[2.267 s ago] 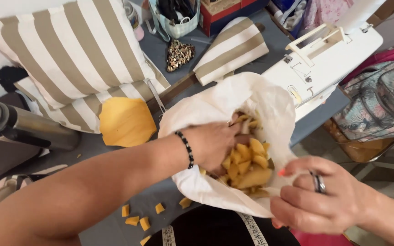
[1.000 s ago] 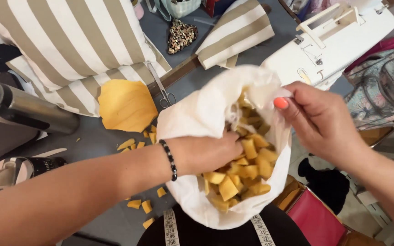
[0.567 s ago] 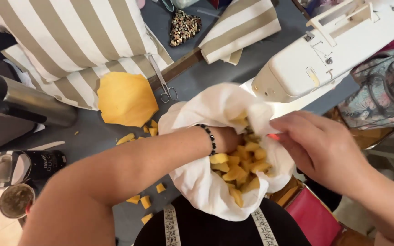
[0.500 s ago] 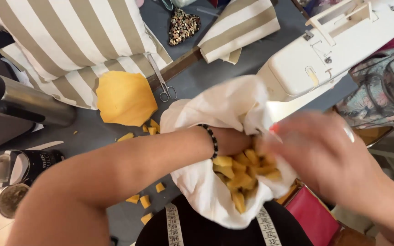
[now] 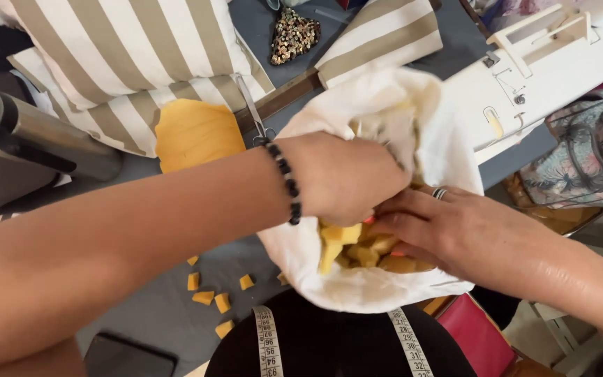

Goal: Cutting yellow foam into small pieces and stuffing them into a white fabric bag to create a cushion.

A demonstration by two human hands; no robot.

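A white cloth cover (image 5: 385, 112) lies open in front of me, filled with yellow foam pieces (image 5: 357, 248). My left hand (image 5: 340, 174), with a black bead bracelet at the wrist, reaches into its opening and grips the cloth near the top. My right hand (image 5: 448, 227), with a ring on one finger, presses into the foam pieces from the right, fingers curled among them. Both hands sit close together inside the cover's mouth.
A yellow foam block (image 5: 197, 132) and scissors (image 5: 252, 105) lie beside striped cushions (image 5: 120, 49). Loose foam bits (image 5: 214, 297) dot the grey table. A white sewing machine (image 5: 546, 63) stands at right, a metal cylinder (image 5: 29, 132) at left. A tape measure (image 5: 266, 342) hangs at my chest.
My right hand dropped from the cover's upper rim down into the foam pieces. My left hand shifted up over the opening, and the cover has been drawn closer.
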